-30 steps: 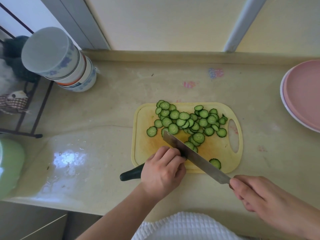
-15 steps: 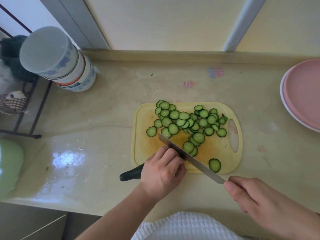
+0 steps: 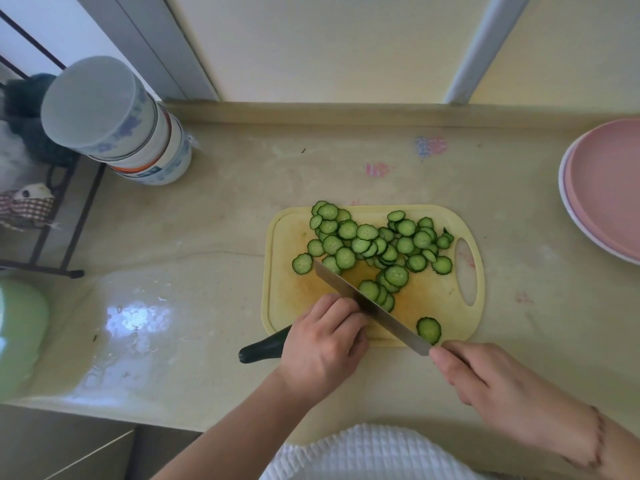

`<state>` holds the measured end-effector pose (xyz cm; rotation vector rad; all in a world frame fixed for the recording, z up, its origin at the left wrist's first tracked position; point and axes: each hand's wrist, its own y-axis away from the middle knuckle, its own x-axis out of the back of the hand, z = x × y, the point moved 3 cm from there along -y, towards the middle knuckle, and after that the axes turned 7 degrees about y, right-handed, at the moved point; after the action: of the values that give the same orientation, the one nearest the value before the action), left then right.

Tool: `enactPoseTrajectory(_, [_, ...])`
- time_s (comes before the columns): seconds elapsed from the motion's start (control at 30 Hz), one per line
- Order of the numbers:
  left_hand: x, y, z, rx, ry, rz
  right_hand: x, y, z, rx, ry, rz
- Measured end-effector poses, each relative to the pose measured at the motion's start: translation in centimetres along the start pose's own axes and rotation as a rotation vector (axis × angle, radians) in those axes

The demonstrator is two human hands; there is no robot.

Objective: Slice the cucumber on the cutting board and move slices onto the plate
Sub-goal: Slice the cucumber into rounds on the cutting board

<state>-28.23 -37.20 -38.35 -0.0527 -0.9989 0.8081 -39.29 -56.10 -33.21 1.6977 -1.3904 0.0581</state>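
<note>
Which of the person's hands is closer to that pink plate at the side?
The right hand. It holds the knife handle below and left of the pink plate; the left hand rests on the cucumber, farther left.

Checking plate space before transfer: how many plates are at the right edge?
2, stacked at the counter's right edge: a pink plate on top and a white plate beneath it, only its rim showing. Both are cut off by the frame, so more could be hidden underneath.

Single head view; looks steeply down at counter (image 3: 214, 237) from close above; faces wall.
</note>
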Motion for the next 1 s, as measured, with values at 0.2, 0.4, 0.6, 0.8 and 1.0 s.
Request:
enactPoseTrajectory(0.2, [0.5, 0.5, -0.3, -0.017, 0.007, -0.015, 1.2, 1.5, -0.5, -0.006, -0.073, -0.045])
enactPoseTrajectory(0.4, [0.4, 0.4, -0.4, -0.008, 0.047, 0.016, 1.2, 2.0, -0.5, -0.004, -0.023, -0.053])
enactPoseTrajectory(0.6, [0.3, 0.4, -0.4, -0.009, 0.037, 0.021, 1.0, 1.8, -0.5, -0.010, 0.008, -0.056])
enactPoseTrajectory(0.8, [0.2, 0.4, -0.5, -0.003, 0.036, 0.039, 0.1, 0.9, -0.3, 0.007, 0.028, -0.016])
enactPoseTrajectory(1.0, [0.2, 0.5, -0.3, 0.002, 0.036, 0.048, -0.9, -1.2, -0.2, 0.019, 0.067, -0.033])
